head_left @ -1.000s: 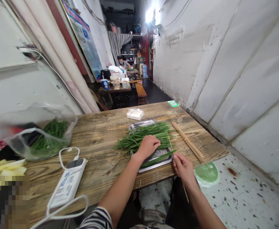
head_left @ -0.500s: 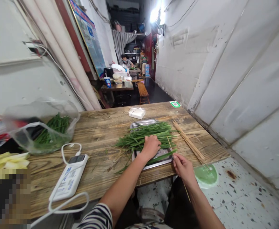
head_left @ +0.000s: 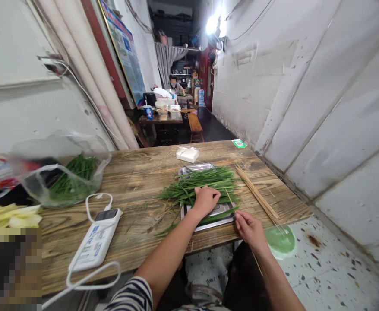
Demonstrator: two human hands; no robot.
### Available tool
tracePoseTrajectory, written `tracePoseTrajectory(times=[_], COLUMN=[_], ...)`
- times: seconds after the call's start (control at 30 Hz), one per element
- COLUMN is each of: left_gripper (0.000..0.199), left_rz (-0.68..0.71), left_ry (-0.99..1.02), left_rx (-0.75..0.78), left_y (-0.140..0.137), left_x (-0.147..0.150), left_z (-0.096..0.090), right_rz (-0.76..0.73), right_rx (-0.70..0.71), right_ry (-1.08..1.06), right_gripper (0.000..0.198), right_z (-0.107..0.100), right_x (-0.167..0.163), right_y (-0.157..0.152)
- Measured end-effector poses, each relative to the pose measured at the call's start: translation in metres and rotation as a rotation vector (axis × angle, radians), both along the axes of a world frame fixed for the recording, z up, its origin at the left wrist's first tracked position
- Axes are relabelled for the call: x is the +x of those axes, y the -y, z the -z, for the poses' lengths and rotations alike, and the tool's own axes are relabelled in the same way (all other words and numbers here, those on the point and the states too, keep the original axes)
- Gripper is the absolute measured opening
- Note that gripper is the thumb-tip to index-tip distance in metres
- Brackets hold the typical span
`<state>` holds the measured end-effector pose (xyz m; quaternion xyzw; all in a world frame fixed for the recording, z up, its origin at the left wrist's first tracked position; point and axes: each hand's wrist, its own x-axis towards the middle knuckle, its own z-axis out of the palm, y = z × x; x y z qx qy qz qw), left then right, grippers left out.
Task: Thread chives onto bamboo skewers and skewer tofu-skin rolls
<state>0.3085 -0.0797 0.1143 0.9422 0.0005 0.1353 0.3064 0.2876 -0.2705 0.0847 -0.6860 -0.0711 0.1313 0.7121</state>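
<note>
A pile of long green garlic chives (head_left: 205, 179) lies across a metal tray (head_left: 213, 223) on the wooden table. My left hand (head_left: 206, 201) rests on the near side of the pile, fingers curled down into the chives; its fingertips are partly hidden. In my right hand (head_left: 249, 226), thumb and fingers pinch a thin bamboo skewer (head_left: 228, 196) at the tray's right corner. The skewer's upper end points toward the pile and its lower end hangs past the table edge. A few chives (head_left: 220, 214) lie along the tray's near side, their ends at my right fingertips.
A bundle of skewers (head_left: 257, 192) lies to the right, overhanging the table edge. On the left are a white power bank (head_left: 95, 239) with a cable and a plastic bag (head_left: 60, 181) of chives. A white packet (head_left: 187, 154) sits behind the tray. Far back, a person is at another table.
My left hand's thumb and index finger have drawn closer together over the chives. My right hand stays at the tray corner with the skewer. The view has shifted slightly.
</note>
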Motion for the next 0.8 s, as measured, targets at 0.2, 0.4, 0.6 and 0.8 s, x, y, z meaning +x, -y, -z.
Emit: tracePoseTrajectory(times=[0.2,0.4,0.6,0.8], left_gripper=[0.021,0.02,0.018,0.019], left_rz=[-0.07,-0.087,-0.072,-0.091], left_ry=[-0.011,-0.033,-0.002,-0.004], left_rx=[-0.203,-0.309,-0.355,-0.392], left_y=[0.001,0.0,0.0,-0.001], left_x=[0.002,0.003,0.005,0.01], left_z=[-0.001,-0.003,0.0,0.008], right_rz=[-0.037,-0.04,-0.049,-0.056], right_rx=[-0.001,-0.019,-0.017,-0.024], right_ry=[-0.062,-0.06,-0.053,-0.053], right_gripper=[0.054,0.055,0.051,0.049], right_z=[-0.009,-0.008,-0.005,-0.008], right_x=[-0.005,-0.005,-0.003,-0.004], right_y=[0.0,-0.001,-0.002,-0.001])
